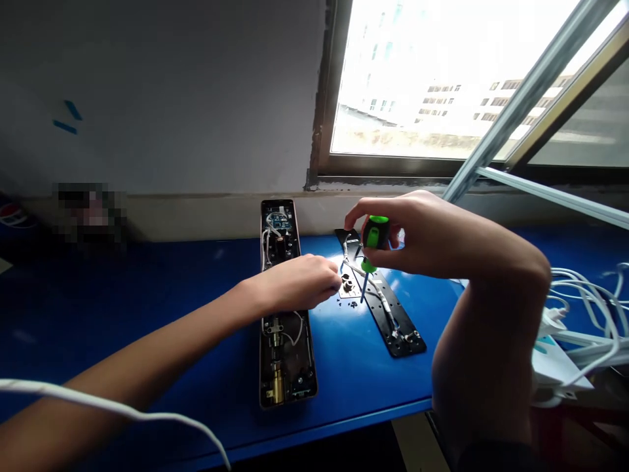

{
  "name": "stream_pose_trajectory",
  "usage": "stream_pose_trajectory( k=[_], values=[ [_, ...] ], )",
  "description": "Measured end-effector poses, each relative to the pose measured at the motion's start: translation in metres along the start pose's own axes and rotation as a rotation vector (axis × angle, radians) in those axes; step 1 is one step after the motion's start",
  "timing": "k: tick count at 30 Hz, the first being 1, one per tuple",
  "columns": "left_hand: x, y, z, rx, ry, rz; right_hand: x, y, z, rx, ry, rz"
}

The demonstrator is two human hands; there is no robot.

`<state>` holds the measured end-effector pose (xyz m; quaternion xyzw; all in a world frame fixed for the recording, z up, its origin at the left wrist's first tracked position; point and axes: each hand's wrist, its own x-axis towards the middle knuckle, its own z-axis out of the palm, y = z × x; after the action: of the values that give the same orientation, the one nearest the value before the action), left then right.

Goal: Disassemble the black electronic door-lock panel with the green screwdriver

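Observation:
My right hand is closed around the green and black handle of a screwdriver, held upright with its tip on a black panel lying on the blue table. White wires run along that panel. My left hand is curled, fingers pinched by a small metal plate beside the screwdriver tip; what it pinches is hidden. An opened long lock body with exposed circuits and brass parts lies under my left wrist.
A tangle of white cables and a white box sit at the right table end. A window with a metal frame is behind. A white cable crosses the near left. Tiny dark screws lie near the plate.

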<state>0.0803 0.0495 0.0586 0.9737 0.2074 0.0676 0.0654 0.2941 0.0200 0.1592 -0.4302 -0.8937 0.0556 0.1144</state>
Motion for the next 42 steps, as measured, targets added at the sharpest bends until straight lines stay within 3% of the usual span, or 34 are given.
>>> stream_pose_trajectory(
  k=[2,8,13,25,42],
  values=[
    [0.024,-0.001,0.005,0.013,-0.122,-0.035,0.000,0.006,-0.001,0.020,0.002,0.014],
    [0.057,-0.008,0.030,0.029,-0.214,-0.055,-0.004,0.016,-0.001,0.020,0.063,-0.015],
    [0.057,-0.014,0.039,0.033,-0.237,-0.069,-0.011,0.017,-0.002,0.018,0.160,-0.060],
    [0.050,-0.020,0.041,0.043,-0.195,-0.095,-0.014,0.019,-0.001,0.042,0.184,-0.065],
    [0.049,-0.009,0.039,0.049,-0.212,-0.102,-0.009,0.012,-0.005,0.032,0.074,-0.052]
  ],
)
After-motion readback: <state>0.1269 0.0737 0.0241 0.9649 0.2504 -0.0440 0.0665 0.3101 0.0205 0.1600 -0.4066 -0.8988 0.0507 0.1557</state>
